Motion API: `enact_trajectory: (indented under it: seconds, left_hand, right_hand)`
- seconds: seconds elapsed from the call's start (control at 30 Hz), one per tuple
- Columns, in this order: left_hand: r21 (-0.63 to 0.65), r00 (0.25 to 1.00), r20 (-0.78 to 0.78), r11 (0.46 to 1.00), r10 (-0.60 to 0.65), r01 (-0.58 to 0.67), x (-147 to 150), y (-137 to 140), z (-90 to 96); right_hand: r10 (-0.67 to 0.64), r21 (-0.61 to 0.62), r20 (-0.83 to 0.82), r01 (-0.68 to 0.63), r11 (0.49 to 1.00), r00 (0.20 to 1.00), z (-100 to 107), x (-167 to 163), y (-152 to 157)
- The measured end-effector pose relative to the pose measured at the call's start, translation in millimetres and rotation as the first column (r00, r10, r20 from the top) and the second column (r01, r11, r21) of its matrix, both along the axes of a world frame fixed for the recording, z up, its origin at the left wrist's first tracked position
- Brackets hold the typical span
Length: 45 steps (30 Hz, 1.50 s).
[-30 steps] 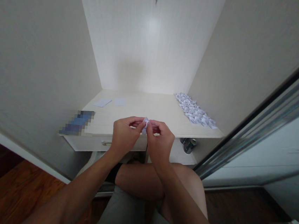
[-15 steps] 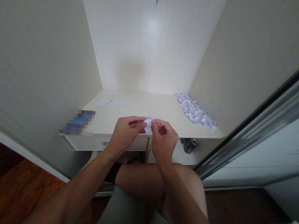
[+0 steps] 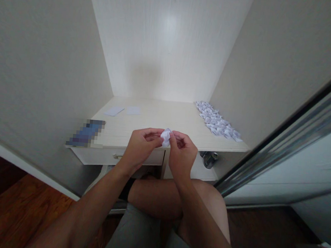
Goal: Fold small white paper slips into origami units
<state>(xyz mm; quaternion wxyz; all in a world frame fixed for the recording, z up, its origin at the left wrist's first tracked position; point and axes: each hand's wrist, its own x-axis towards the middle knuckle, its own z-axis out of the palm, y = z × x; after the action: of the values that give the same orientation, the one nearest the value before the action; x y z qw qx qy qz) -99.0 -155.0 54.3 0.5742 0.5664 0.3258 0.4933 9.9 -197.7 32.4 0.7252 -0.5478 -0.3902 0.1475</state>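
A small folded piece of white paper (image 3: 165, 137) is held up between both hands, just above the front edge of the desk. My left hand (image 3: 144, 145) pinches its left side between thumb and fingers. On the other side my right hand (image 3: 182, 151) grips it, the thumb lying over its face. The fingertips behind the paper are partly hidden. Along the right wall lies a long heap of folded white papers (image 3: 217, 121). Flat white paper sheets (image 3: 114, 111) rest at the back left, with another paper sheet (image 3: 133, 110) beside them.
The cream desk (image 3: 166, 112) is enclosed by panels on three sides. A blurred-out blue item (image 3: 88, 133) lies at its left front corner. Under the top are a drawer with a handle (image 3: 118, 156) and a shelf with dark cans (image 3: 210, 160). My legs are beneath.
The folded paper has turned slightly between my fingers and shows a rounder, more opened face. Both hands keep nearly the same place; the view has tilted a little downward.
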Motion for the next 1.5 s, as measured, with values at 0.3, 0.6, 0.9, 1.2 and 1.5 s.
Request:
enact_trajectory:
  seconds: [0.3,0.6,0.9,1.2,1.5]
  left_hand:
    - [-0.122,0.997,0.032,0.989,-0.076,0.079,-6,8,3.7]
    - [-0.151,0.997,0.068,0.988,0.046,-0.036,0,3,2.5]
    - [-0.057,0.994,0.066,0.995,0.09,-0.087,0,6,-4.5]
    - [-0.12,0.982,0.146,0.983,-0.119,0.137,-11,0,-0.8]
    - [-0.151,0.996,0.077,0.987,-0.042,0.054,-17,-8,-4.1]
  right_hand:
    - [0.063,-0.039,0.054,-0.061,0.997,0.997,1,3,-2]
    - [0.072,-0.036,0.073,-0.069,0.997,0.995,-3,2,-2]
    - [0.285,-0.015,-0.277,-0.301,0.954,0.918,1,4,1]
    - [0.362,0.021,-0.537,-0.417,0.909,0.762,8,13,-4]
    - [0.42,-0.073,-0.353,-0.472,0.879,0.836,2,14,-12]
